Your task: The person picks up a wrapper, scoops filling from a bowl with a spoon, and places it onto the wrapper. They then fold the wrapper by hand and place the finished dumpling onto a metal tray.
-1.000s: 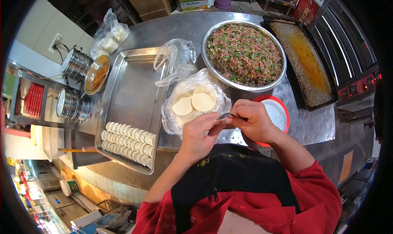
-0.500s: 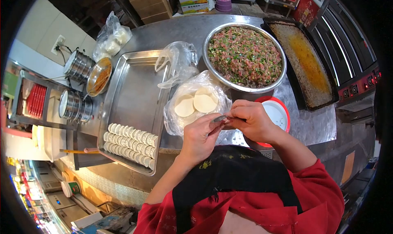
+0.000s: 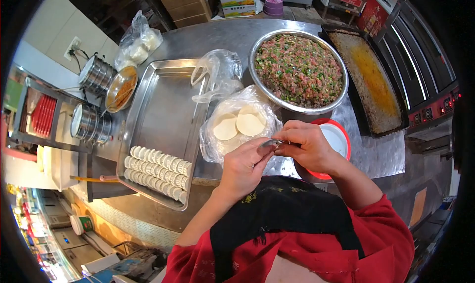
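Both hands meet in front of my chest at a small metal utensil (image 3: 271, 143). My left hand (image 3: 243, 165) is closed around its broad end. My right hand (image 3: 308, 143) pinches its thin end. Just beyond my hands, round dough wrappers (image 3: 250, 122) lie on a clear plastic bag (image 3: 210, 147). A metal bowl (image 3: 255, 75) heaped with minced meat and chopped greens (image 3: 299, 70) stands behind my right hand. Under that hand is a red-rimmed white dish (image 3: 339, 139), partly covered. Rows of dumplings (image 3: 158, 169) fill the near end of a metal tray (image 3: 166, 102) at the left.
A long dark pan (image 3: 371, 80) with a yellow-orange coating lies at the right, near an oven (image 3: 413, 50). At the left are stacked metal tins (image 3: 96, 77) and a bowl of reddish-brown seasoning (image 3: 121, 90). Another plastic bag (image 3: 141, 43) holds white lumps.
The utensil has turned slightly in my hands and shows more of its broad end. The view has shifted a little; both hands stay together in nearly the same place.
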### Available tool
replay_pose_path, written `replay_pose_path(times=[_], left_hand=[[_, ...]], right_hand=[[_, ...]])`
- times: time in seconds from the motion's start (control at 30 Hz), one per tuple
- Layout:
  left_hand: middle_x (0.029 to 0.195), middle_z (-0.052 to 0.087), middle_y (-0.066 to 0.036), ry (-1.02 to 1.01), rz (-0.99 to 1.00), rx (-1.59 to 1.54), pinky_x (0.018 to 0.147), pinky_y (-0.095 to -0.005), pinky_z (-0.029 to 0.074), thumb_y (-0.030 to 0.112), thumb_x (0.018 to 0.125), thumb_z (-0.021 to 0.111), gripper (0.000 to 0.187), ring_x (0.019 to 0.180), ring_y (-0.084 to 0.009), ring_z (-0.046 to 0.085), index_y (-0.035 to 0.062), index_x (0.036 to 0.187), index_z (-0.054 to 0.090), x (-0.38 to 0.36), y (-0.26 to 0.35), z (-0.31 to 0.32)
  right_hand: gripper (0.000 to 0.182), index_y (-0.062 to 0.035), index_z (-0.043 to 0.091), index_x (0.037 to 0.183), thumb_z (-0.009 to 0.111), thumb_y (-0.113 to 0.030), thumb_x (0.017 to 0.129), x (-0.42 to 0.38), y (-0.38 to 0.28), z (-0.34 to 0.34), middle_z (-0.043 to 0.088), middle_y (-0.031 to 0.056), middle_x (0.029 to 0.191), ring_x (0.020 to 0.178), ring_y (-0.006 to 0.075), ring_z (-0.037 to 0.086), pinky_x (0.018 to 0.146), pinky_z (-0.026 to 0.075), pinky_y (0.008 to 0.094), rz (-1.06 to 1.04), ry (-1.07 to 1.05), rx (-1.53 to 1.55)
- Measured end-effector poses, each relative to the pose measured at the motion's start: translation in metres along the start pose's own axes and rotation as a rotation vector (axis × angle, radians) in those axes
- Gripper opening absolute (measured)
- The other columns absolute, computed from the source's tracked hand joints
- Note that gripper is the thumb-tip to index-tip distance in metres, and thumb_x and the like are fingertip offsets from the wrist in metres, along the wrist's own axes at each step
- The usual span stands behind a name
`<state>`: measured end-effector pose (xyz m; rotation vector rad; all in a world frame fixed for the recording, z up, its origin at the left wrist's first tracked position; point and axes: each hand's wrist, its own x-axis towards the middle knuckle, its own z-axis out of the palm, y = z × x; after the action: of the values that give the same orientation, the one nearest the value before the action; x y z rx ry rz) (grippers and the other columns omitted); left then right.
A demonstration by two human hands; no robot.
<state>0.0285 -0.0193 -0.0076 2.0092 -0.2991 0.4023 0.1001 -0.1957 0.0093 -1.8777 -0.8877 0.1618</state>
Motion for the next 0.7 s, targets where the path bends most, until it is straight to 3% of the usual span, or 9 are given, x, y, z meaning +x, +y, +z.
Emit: replay_pose_path(times=[0.33, 0.43, 0.7], left_hand=[[0.095, 0.068, -0.013, 0.081, -0.035, 0.043, 0.074, -0.0291, 0.053, -0.001, 0.073, 0.071, 0.020, 0.085, -0.0236, 0.067, 0.0027, 0.092, 0.070, -0.007, 0.000, -0.006], [0.094, 0.068, -0.013, 0.077, 0.010, 0.057, 0.074, -0.0293, 0.053, -0.001, 0.073, 0.071, 0.017, 0.085, -0.0237, 0.067, 0.0022, 0.090, 0.069, -0.004, 0.004, -0.006], [0.091, 0.068, -0.013, 0.123, 0.008, 0.099, 0.072, -0.0288, 0.052, -0.002, 0.073, 0.070, 0.016, 0.082, -0.0230, 0.067, 0.0004, 0.088, 0.069, -0.007, 0.005, -0.009]], right_hand=[[0.013, 0.0014, 0.062, 0.082, 0.071, -0.003, 0.074, 0.001, 0.000, 0.005, 0.057, 0.0125, 0.076, 0.067, 0.0271, 0.058, 0.057, 0.046, 0.0340, -0.123, 0.052, -0.068], [0.012, 0.0015, 0.062, 0.084, 0.069, -0.002, 0.075, 0.003, -0.010, 0.006, 0.057, 0.0126, 0.076, 0.068, 0.0278, 0.059, 0.058, 0.046, 0.0346, -0.014, 0.035, -0.024], [0.008, 0.0025, 0.060, 0.081, 0.066, -0.001, 0.077, 0.003, -0.009, 0.004, 0.057, 0.0135, 0.079, 0.068, 0.0289, 0.058, 0.060, 0.047, 0.0349, -0.095, -0.028, -0.120]])
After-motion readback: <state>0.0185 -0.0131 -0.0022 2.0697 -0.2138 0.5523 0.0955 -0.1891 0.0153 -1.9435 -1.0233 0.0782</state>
